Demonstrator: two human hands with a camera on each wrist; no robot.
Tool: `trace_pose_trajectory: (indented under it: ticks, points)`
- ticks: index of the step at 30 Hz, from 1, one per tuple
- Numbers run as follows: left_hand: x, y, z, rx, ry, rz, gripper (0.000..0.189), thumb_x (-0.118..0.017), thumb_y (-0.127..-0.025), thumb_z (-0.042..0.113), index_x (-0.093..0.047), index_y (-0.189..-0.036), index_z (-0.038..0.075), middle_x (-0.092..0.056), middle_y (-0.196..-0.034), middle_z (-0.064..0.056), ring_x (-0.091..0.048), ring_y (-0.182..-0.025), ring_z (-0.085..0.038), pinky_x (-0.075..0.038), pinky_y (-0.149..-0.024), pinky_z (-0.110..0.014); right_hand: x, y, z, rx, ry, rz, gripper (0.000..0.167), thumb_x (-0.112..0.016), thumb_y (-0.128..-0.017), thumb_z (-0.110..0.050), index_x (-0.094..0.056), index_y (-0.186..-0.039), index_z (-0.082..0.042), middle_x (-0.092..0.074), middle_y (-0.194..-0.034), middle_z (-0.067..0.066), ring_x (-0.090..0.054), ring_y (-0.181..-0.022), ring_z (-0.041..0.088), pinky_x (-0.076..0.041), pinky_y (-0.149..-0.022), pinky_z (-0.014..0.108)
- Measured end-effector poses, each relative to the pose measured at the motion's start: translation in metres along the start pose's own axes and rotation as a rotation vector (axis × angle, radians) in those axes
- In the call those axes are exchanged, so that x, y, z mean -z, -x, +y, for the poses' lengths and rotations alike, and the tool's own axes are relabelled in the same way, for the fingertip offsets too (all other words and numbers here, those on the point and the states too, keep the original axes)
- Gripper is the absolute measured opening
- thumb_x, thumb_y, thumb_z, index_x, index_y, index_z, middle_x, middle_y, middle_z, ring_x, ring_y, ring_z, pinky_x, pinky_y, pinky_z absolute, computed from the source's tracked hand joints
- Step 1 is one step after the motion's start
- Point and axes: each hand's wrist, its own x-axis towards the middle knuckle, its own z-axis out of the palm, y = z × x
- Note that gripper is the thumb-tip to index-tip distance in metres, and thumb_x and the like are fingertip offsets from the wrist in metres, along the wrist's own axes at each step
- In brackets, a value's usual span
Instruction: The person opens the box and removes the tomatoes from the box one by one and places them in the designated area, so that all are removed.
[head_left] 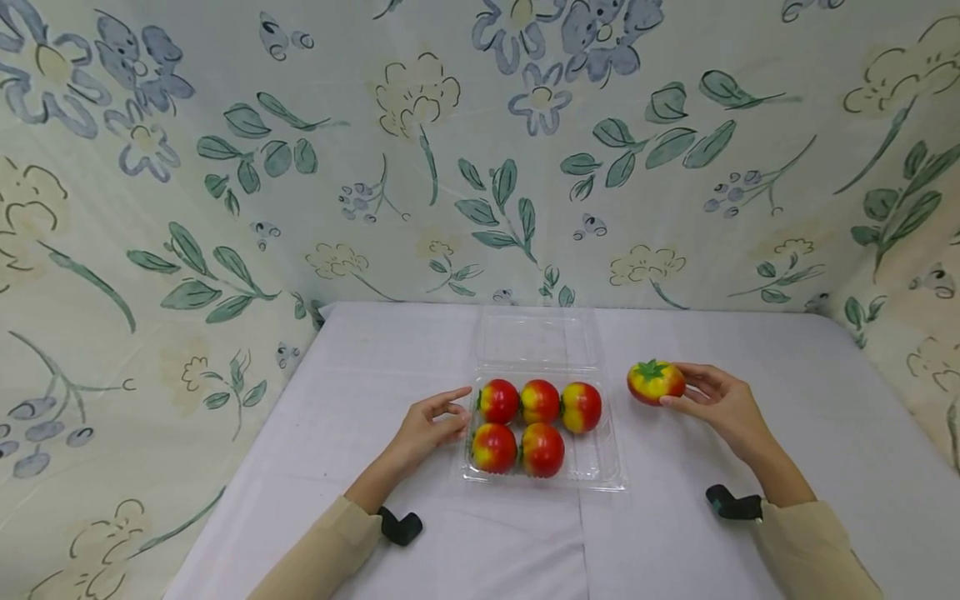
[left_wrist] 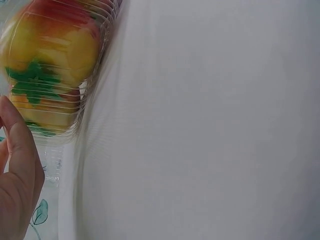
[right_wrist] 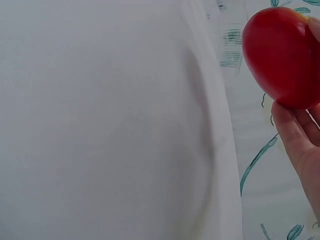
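My right hand [head_left: 723, 408] pinches a shiny red-and-yellow fruit [head_left: 656, 382] with a green leafy cap, between thumb and fingers, to the right of a clear plastic clamshell box [head_left: 592, 461]. In the right wrist view the fruit [right_wrist: 280, 57] shows its smooth red side, with fingertips under its lower end. Inside the box lie similar fruits, three along the back row and two in the front row at left and middle. My left hand [head_left: 429, 429] has its fingers extended at the box's left wall. In the left wrist view its fingers [left_wrist: 20, 137] are beside the ridged plastic.
The box's clear lid [head_left: 537, 340] is folded back flat behind it. A white cloth [head_left: 390, 358] covers the table, with a crease running toward the front. Floral fabric [head_left: 495, 150] hangs behind and at both sides. Dark wrist devices [head_left: 401, 527] sit at both cuffs.
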Motion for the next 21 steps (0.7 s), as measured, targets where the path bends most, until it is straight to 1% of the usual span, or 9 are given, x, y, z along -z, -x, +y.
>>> trace_pose_trajectory:
  ticks: [3,11,13,16,18,19,21]
  points:
    - [0.0,0.0,0.0,0.002,0.001,0.0,0.049,-0.069,-0.095,0.011,-0.055,-0.143,0.007,-0.06,-0.101,-0.013,-0.065,-0.078,-0.017,-0.058,-0.078,-0.024,-0.001,-0.003,0.002,-0.012,-0.004,0.005,0.066,-0.079,-0.088,-0.028,-0.051,-0.138,0.004,-0.046,-0.142,0.026,-0.048,-0.126,0.038,-0.046,-0.085,0.009]
    - [0.0,0.001,0.002,0.008,0.005,0.0,0.05,-0.069,-0.095,0.012,-0.054,-0.143,0.006,-0.06,-0.101,-0.012,-0.065,-0.077,-0.016,-0.058,-0.079,-0.025,-0.004,-0.009,0.005,-0.053,-0.018,0.015,0.069,-0.08,-0.087,-0.03,-0.049,-0.138,0.004,-0.044,-0.143,0.027,-0.045,-0.128,0.042,-0.047,-0.085,0.009]
    - [0.0,0.001,0.002,0.007,0.002,0.001,0.05,-0.069,-0.095,0.012,-0.055,-0.143,0.006,-0.06,-0.101,-0.012,-0.065,-0.077,-0.016,-0.058,-0.079,-0.025,-0.006,-0.01,0.007,-0.078,-0.021,0.029,0.069,-0.08,-0.086,-0.03,-0.049,-0.139,0.003,-0.044,-0.144,0.026,-0.044,-0.129,0.042,-0.047,-0.085,0.009]
    - [0.0,0.001,0.002,0.008,-0.005,0.0,0.05,-0.069,-0.096,0.013,-0.054,-0.143,0.007,-0.06,-0.102,-0.011,-0.065,-0.077,-0.016,-0.058,-0.078,-0.025,-0.007,-0.015,0.014,-0.087,-0.011,0.046,0.072,-0.08,-0.085,-0.037,-0.05,-0.139,0.0,-0.045,-0.144,0.024,-0.044,-0.13,0.041,-0.047,-0.086,0.009]
    - [0.001,0.001,0.002,0.01,-0.006,0.001,0.05,-0.069,-0.095,0.014,-0.055,-0.143,0.008,-0.06,-0.102,-0.011,-0.065,-0.077,-0.016,-0.058,-0.078,-0.025,-0.008,-0.019,0.024,-0.081,0.0,0.064,0.076,-0.081,-0.083,-0.044,-0.05,-0.138,-0.002,-0.047,-0.143,0.021,-0.046,-0.13,0.039,-0.046,-0.087,0.01]
    - [0.0,0.001,0.002,0.01,-0.006,0.002,0.05,-0.069,-0.096,0.014,-0.055,-0.143,0.008,-0.06,-0.102,-0.011,-0.065,-0.077,-0.016,-0.058,-0.078,-0.026,-0.008,-0.021,0.03,-0.065,0.008,0.062,0.079,-0.08,-0.082,-0.048,-0.05,-0.138,-0.002,-0.047,-0.143,0.02,-0.046,-0.13,0.039,-0.046,-0.088,0.011]
    - [0.0,0.001,0.002,0.01,-0.008,0.002,0.05,-0.069,-0.096,0.014,-0.055,-0.143,0.009,-0.061,-0.102,-0.011,-0.065,-0.077,-0.016,-0.058,-0.079,-0.026,-0.008,-0.023,0.029,-0.072,0.021,0.067,0.079,-0.08,-0.082,-0.049,-0.05,-0.138,-0.002,-0.048,-0.143,0.019,-0.046,-0.13,0.04,-0.046,-0.089,0.013]
